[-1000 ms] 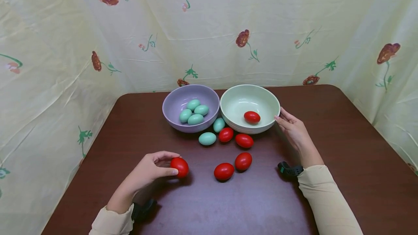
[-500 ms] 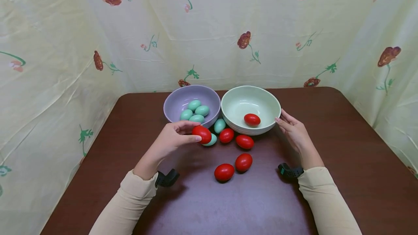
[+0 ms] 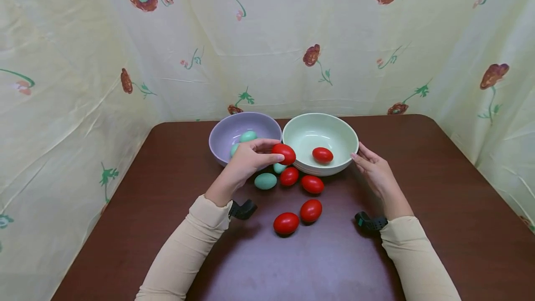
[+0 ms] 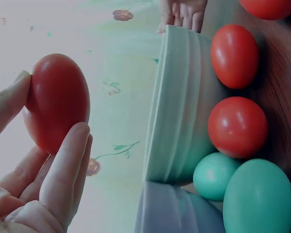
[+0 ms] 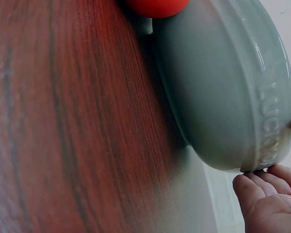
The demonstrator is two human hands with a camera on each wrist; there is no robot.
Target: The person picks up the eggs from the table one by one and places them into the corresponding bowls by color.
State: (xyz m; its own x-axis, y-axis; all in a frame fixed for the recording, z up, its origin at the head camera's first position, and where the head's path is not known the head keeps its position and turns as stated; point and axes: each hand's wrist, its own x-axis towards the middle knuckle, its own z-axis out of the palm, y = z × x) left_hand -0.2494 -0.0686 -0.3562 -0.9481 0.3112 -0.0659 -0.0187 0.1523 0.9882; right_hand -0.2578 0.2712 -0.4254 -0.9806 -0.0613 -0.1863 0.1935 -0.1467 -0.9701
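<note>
My left hand [image 3: 247, 154] pinches a red egg [image 3: 284, 153] between thumb and fingers, above the table and near the pale green bowl's left rim. The left wrist view shows the same egg [image 4: 58, 103] held upright by the fingertips. My right hand [image 3: 378, 171] holds the right side of the pale green bowl [image 3: 319, 127], thumb at the rim and fingers against the outer wall [image 5: 223, 87]. Inside that bowl lies one red egg [image 3: 322, 155]. The purple bowl [image 3: 221, 140], partly hidden behind my left hand, holds light green eggs [image 3: 248, 136].
In front of the bowls lie several red eggs [image 3: 312, 184] and a light green egg [image 3: 265, 181]; another green egg [image 3: 279, 168] is partly covered by the held egg. The bowls stand side by side at the back of the dark wooden table [image 3: 175, 166], before a flowered cloth [image 3: 267, 59].
My left hand has lifted the red egg from the table's left front and carried it right and back, past the purple bowl's front. My right hand stays at the pale green bowl.
</note>
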